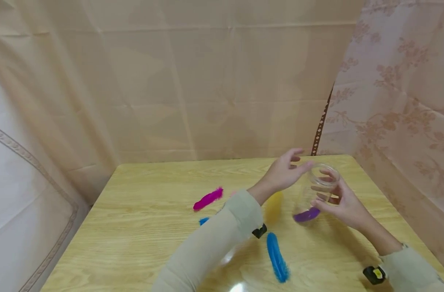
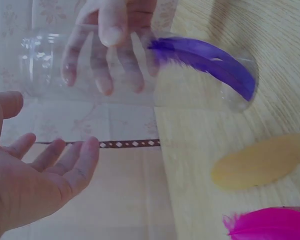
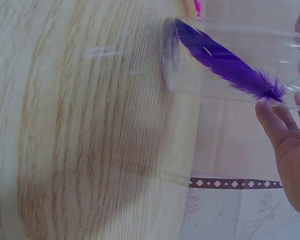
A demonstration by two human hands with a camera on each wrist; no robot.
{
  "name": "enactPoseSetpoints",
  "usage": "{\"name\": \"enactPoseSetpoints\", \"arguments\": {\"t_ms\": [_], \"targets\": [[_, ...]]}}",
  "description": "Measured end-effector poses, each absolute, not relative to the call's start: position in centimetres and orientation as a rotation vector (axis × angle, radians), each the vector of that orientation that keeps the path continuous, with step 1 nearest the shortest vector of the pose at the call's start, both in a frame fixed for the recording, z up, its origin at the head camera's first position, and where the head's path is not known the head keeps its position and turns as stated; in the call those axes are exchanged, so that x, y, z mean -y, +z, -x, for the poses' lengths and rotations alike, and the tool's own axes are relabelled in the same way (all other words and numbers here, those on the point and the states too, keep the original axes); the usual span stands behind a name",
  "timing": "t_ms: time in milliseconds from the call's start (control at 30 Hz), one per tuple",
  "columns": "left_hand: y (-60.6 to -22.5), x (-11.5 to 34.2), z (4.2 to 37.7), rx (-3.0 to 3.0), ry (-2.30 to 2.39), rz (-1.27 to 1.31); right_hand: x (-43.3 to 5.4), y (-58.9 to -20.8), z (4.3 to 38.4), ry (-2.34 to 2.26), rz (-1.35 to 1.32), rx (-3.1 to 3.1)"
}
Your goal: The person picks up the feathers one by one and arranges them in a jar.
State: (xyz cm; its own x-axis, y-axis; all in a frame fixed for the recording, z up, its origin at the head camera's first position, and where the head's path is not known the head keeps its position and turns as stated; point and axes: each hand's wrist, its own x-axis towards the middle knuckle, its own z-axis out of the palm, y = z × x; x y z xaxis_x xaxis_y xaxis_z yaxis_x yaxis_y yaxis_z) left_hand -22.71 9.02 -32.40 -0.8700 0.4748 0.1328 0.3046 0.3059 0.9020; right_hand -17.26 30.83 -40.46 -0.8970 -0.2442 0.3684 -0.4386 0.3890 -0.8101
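A clear glass jar [image 1: 318, 188] stands on the wooden table [image 1: 141, 227] with a purple feather [image 1: 306, 215] lying at its bottom. My right hand [image 1: 333, 200] grips the jar from the right side; in the left wrist view its fingers [image 2: 105, 55] show through the jar [image 2: 140, 65]. My left hand [image 1: 292, 166] hovers open just left of the jar's mouth, holding nothing, and its open palm [image 2: 40, 175] faces the glass. In the right wrist view the purple feather [image 3: 225, 62] leans inside the jar [image 3: 190, 65].
Loose feathers lie on the table: a yellow one [image 1: 273, 205] beside the jar, a long blue one [image 1: 277, 257] nearer me, a magenta one [image 1: 208, 198] and a small blue one [image 1: 203, 221] to the left. Cloth curtains [image 1: 408, 101] hang close behind and to the right.
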Motion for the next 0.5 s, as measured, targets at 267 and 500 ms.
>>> {"name": "enactPoseSetpoints", "arguments": {"t_ms": [267, 500], "targets": [[-34.5, -8.7, 22.5, -2.414, 1.508, -0.543, -31.0, -40.7, 17.2, 1.532, -0.655, 2.437], [-36.0, -8.3, 22.7, -2.472, 1.374, -0.513, -31.1, -40.7, 17.4, 1.516, -0.679, 2.43]]}}
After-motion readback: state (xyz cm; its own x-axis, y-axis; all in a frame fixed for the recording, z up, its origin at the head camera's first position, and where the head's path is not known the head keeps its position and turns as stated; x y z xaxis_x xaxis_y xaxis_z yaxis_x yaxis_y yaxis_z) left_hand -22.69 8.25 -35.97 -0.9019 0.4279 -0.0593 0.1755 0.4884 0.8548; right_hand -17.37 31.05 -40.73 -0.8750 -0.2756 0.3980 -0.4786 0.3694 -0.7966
